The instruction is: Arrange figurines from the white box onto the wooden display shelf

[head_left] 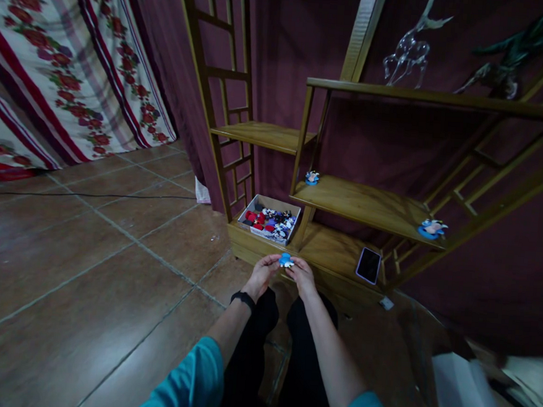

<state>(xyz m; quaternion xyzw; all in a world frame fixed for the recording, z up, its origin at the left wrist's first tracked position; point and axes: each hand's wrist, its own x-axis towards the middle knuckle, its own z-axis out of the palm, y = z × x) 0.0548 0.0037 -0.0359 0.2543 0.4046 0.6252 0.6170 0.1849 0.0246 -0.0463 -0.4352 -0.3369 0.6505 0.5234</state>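
Observation:
Between my two hands I hold a small blue and white figurine [287, 260] in front of the wooden shelf unit. My left hand [263, 272], with a black band on its wrist, pinches the figurine's left side. From the other side my right hand [302, 276] grips it with the fingertips. Just beyond them, on the low shelf, stands an open box [292, 235] filled with red, black, white and purple small figures [270, 222]. Two similar figurines with blue bases sit on the middle shelf, one figurine [312, 178] at its left end and another figurine [432, 228] at its right end.
A tablet or phone [368, 265] lies on the low shelf at right. A clear deer ornament [410, 49] and a dark green statue [509, 56] stand on the top shelf [427, 98]. A black cable [90, 195] crosses the tiled floor. A white box-like object [467, 397] is at lower right.

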